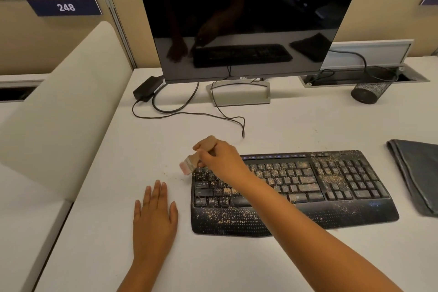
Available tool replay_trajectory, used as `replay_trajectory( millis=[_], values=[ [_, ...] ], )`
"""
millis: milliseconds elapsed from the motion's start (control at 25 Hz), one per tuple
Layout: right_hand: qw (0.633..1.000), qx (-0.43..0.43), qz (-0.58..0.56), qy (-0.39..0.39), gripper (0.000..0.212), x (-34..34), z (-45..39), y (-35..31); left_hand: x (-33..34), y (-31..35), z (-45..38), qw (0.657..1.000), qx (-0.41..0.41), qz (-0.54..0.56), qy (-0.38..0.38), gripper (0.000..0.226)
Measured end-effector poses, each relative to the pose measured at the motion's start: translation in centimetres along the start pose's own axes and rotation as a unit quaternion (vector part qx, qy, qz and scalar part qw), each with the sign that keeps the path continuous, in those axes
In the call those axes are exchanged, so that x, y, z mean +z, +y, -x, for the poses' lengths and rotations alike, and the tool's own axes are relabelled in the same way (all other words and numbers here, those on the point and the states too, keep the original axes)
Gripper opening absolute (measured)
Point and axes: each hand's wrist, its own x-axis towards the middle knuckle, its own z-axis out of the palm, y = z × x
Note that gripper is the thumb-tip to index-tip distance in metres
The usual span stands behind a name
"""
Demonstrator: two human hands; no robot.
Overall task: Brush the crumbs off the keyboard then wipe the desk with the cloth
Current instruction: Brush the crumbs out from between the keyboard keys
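A black keyboard (pixel 331 187) lies on the white desk (pixel 260 125), strewn with pale crumbs over its keys and palm rest. My right hand (pixel 220 160) reaches across its top left corner and grips a small wooden-handled brush (pixel 189 165), whose pinkish bristles point down-left just past the keyboard's left edge. A few crumbs (pixel 170 174) lie on the desk beside the bristles. My left hand (pixel 154 218) rests flat on the desk left of the keyboard, fingers straight. A dark grey folded cloth (pixel 417 173) lies at the right edge of the desk.
A Dell monitor (pixel 241 19) on a silver stand (pixel 239 95) rises behind the keyboard. A black power adapter (pixel 148 89) and loose cables (pixel 189 111) lie at the back left. A black mesh cup (pixel 369 90) stands back right by a cable hatch. A beige divider (pixel 61 111) borders the left.
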Motion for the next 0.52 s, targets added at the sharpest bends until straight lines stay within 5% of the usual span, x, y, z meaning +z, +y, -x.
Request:
replay_trajectory(
  millis=[520],
  values=[
    [0.991, -0.015, 0.133, -0.007, 0.021, -4.1, 1.4, 1.5, 0.1, 0.0, 0.1, 1.0, 0.0, -0.001, 0.01, 0.064]
  ],
)
